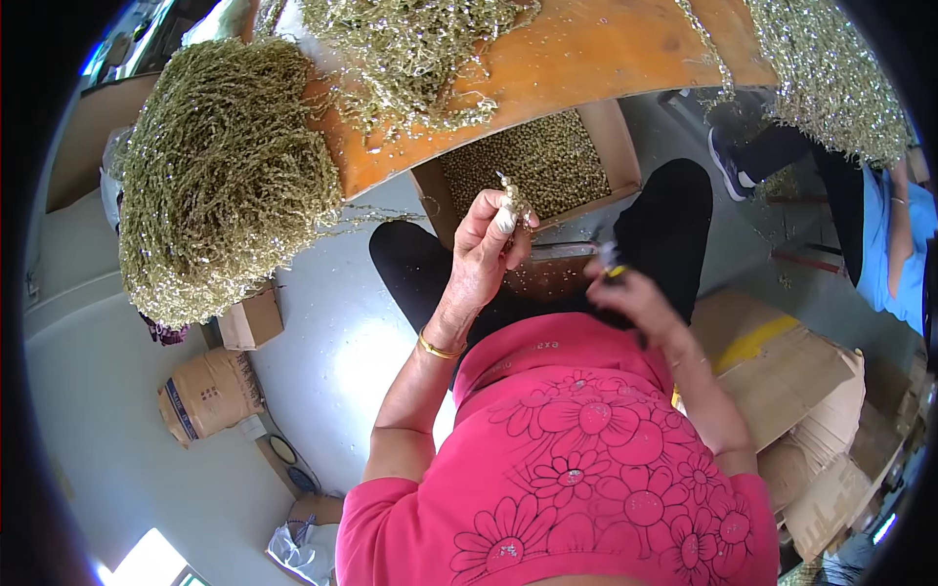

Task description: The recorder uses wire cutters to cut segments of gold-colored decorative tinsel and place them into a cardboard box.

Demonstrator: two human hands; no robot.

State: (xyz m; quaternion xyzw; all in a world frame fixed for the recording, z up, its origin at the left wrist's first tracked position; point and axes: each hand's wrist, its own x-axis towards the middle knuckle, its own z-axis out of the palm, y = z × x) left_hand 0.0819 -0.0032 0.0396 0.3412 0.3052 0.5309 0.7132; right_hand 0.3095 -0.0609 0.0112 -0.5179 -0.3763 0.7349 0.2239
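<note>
My left hand point(479, 249) is raised in front of my lap, its fingers pinched round a small gold glittery piece point(514, 198) with a thin tip pointing up. To its right, lower down, my right hand point(640, 301) is closed on a small hand tool point(613, 268) with a black-and-yellow handle. Motion blurs that hand and tool, so the exact kind is unclear. The tool is apart from the gold piece. Beyond my hands, between my knees and the table, sits an open cardboard box point(611, 146) holding many small gold beads point(532, 161).
Gold glitter strands lie in a large heap point(220, 176) at the left, another pile point(405, 59) on the wooden table point(606, 49), and a bundle point(831, 78) hanging at the right. Cardboard point(782, 381) lies at my right. Another person's blue clothing point(894, 244) shows at far right.
</note>
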